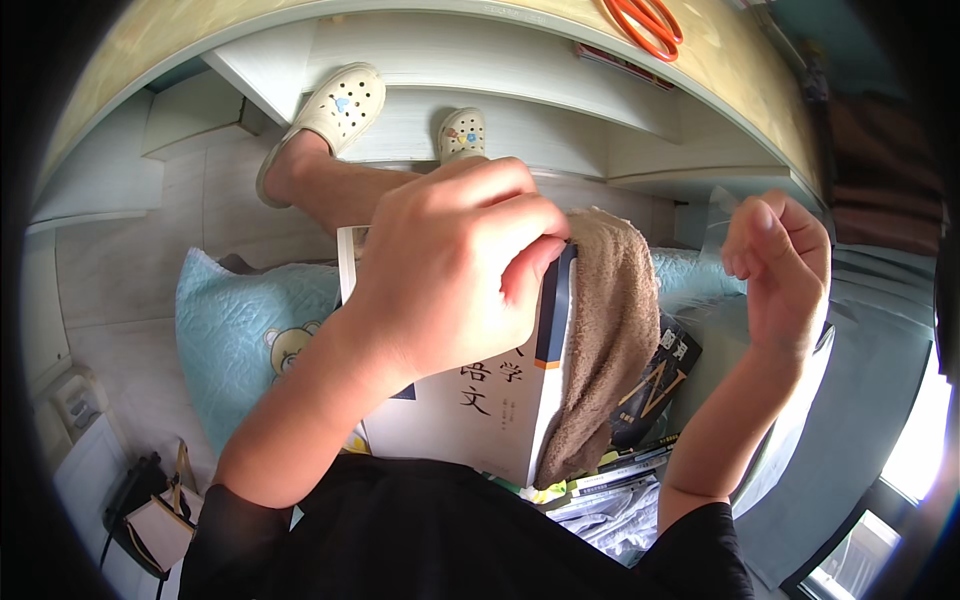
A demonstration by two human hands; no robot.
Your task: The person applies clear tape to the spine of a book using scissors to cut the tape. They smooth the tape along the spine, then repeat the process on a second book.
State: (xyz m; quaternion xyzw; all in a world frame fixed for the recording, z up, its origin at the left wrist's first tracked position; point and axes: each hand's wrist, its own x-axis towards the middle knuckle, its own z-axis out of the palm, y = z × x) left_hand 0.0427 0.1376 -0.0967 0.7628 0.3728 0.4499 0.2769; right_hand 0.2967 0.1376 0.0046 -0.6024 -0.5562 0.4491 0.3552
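A white paperback book (450, 427) with dark blue bands and printed characters lies before me, towards my lap. Over its upper part is my left hand (465, 262), thumb and forefinger pinched together near the corner; whether anything is between them is hidden. A brown fleecy cloth (611, 330) hangs along the book's right side. Off to the right, my right hand (780, 262) is raised with curled fingers. A piece of clear plastic film (720, 225) shows at those fingers, and faint transparent streaks run below it.
A light blue quilted cushion (247, 322) with a bear print spreads beneath. At right are a black book (656, 382) and several stacked books (615, 472). Orange-handled scissors (649, 26) lie on the desk edge (720, 82). My feet in cream clogs (349, 105) rest at the shelf.
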